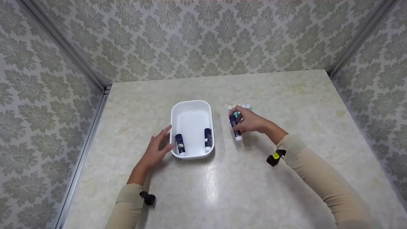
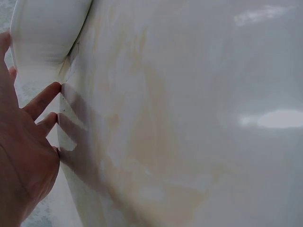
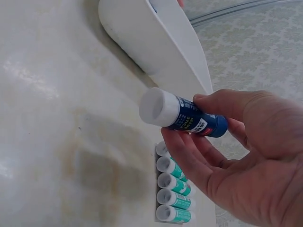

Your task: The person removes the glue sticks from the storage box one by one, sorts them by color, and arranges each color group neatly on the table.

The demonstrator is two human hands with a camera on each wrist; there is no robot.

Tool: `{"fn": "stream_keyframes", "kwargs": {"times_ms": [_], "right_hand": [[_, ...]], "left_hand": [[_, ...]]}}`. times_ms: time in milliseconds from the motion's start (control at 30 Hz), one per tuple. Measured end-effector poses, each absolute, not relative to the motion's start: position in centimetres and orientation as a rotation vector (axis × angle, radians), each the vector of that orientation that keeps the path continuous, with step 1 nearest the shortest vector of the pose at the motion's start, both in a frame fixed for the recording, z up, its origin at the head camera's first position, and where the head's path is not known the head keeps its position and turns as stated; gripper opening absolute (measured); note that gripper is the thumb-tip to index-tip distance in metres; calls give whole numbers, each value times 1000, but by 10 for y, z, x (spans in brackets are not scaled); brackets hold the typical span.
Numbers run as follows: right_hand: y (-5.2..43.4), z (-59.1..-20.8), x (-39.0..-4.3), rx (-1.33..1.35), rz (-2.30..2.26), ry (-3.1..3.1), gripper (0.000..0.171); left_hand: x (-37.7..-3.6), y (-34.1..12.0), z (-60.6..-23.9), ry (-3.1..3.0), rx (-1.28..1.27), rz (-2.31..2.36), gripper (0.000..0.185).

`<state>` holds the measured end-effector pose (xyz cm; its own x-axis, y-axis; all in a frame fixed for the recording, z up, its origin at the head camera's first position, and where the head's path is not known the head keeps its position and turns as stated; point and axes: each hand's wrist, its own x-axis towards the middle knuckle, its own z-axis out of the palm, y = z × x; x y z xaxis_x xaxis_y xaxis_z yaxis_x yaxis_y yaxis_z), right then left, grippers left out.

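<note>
Between thumb and fingers, my right hand [image 1: 249,121] holds a dark blue glue stick [image 3: 194,117] with a white end, raised above the table. Behind and below it lies a row of several green and white glue sticks [image 3: 174,191], partly covered by that hand in the head view. My left hand [image 1: 156,149] is at the left side of a white plastic tub [image 1: 191,106], fingers spread, fingertips right at its rim. Inside the tub lie two dark blue glue sticks, one [image 1: 180,144] by the left wall and another [image 1: 207,139] by the right wall.
The pale marbled table [image 1: 235,194] reaches patterned wall panels [image 1: 203,41] at the back and both sides. Metal frame strips [image 1: 79,159] run along the left edge. Each sleeve carries a small black wrist device [image 1: 148,197].
</note>
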<state>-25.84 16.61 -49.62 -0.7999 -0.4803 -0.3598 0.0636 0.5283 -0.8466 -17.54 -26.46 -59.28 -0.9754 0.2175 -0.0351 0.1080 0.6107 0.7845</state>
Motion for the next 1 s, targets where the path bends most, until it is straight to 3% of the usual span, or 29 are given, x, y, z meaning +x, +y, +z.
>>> {"fn": "stream_keyframes", "kwargs": {"times_ms": [1000], "right_hand": [[169,-539,-246,-152,-1089,2355,60]], "left_hand": [[-175,-265,-593,2716,283,1324,80]]}}
